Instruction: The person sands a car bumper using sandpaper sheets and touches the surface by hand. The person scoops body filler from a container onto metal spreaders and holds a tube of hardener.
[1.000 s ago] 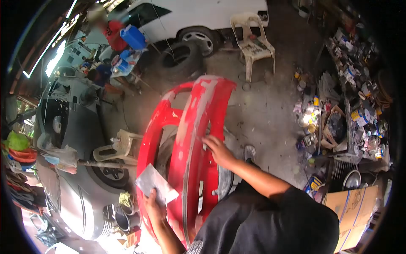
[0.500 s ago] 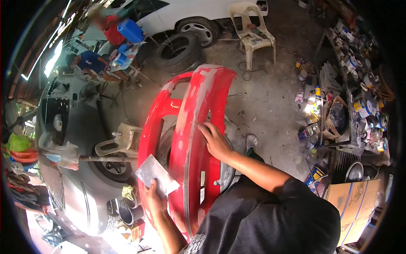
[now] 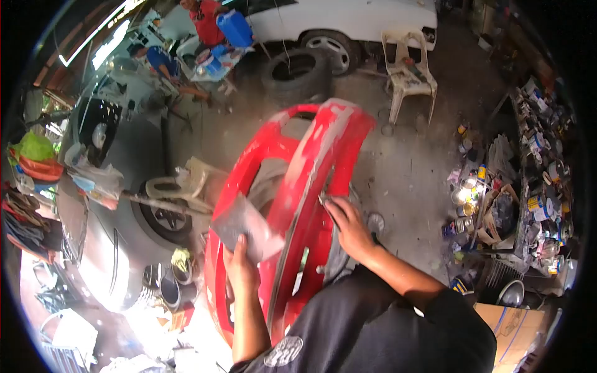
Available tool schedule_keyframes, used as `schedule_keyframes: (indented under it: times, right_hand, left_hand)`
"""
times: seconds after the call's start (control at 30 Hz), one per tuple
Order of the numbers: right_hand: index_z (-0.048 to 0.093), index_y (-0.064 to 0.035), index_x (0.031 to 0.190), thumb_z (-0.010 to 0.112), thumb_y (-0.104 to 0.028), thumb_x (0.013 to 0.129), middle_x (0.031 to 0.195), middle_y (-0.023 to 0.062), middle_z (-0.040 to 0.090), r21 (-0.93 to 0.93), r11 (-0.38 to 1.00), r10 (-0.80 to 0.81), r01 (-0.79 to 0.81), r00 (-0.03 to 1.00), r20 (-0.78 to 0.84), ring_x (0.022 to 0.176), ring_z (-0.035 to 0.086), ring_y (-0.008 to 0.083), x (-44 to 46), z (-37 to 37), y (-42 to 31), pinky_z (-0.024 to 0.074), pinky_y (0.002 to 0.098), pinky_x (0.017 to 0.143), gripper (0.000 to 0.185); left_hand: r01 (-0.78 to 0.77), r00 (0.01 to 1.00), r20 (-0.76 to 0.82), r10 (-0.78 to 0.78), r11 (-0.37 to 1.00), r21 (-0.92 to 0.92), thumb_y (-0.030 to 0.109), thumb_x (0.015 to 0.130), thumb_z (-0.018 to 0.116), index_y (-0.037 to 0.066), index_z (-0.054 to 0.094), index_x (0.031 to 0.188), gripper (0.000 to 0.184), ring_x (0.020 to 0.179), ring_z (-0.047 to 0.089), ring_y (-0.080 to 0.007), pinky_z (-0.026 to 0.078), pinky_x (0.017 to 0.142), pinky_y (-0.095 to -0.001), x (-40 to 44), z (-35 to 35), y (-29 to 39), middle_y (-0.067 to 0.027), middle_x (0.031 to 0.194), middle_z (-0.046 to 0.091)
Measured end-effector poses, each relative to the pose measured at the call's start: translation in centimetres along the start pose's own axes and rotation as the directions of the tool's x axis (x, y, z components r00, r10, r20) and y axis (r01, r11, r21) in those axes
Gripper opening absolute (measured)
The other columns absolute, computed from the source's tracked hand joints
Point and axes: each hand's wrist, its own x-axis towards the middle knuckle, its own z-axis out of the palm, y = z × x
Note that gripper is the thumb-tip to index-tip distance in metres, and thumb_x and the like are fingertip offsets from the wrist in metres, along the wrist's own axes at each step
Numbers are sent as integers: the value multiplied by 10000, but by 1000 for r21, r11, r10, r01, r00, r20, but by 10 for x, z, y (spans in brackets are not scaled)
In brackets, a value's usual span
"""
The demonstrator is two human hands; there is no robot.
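A red car bumper [image 3: 254,149] with pale, dull patches along its ridge stands on end in front of me. My left hand [image 3: 241,266] grips the lower edge of a thin, flat grey sheet [image 3: 244,225], thumb on top, held over the bumper's left side. The sheet is pale at its right corner and smeared by motion. My right hand [image 3: 353,231] is at the bumper's right side with its fingers bent together. A small light tip shows at those fingertips, too small to name.
Behind the bumper lie a loose tyre [image 3: 292,78] and a plastic chair [image 3: 407,78]. A grey car [image 3: 127,230] stands left, beside another chair [image 3: 186,186]. Cluttered shelves [image 3: 538,155] and a cardboard box [image 3: 513,326] line the right. Two people are at the back left.
The view has shifted, so the surroundings sit farther right. My right hand has come off the bumper's ridge towards its right side, fingers more bent. The sheet stays in my left hand.
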Motion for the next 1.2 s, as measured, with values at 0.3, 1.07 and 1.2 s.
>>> schedule_keyframes:
  times: [0.3, 1.07, 1.2]
  right_hand:
    - [552, -199, 1309, 571, -99, 818, 1303, 58, 512, -125, 939, -324, 321, 946, -3, 1250, 473, 305, 24, -53, -69, 357, 575, 1075, 502]
    - [469, -91, 1382, 446, 147, 789, 1332, 159, 465, 267, 962, 85, -50, 989, -122, 1251, 469, 377, 51, 48, 29, 421, 435, 1045, 639]
    - [473, -95, 1389, 460, 129, 822, 1342, 172, 460, 190, 981, 46, -31, 996, -75, 1251, 469, 382, 26, 64, 21, 421, 442, 1053, 610]
  left_hand:
    - [-297, 955, 62, 291, 937, 182, 79, 988, 563, -6, 464, 1327, 364, 1093, 569, -167, 429, 999, -317, -21, 70, 10, -105, 1241, 579]
    - [56, 998, 18, -55, 997, -45, 120, 947, 593, 11, 451, 1344, 436, 1097, 629, -270, 522, 963, -417, -8, -44, -3, -135, 1233, 601]
    - [83, 997, 11, -83, 996, -23, 106, 940, 602, 12, 451, 1350, 447, 1113, 615, -259, 511, 969, -408, -7, -48, 0, -130, 1241, 597]
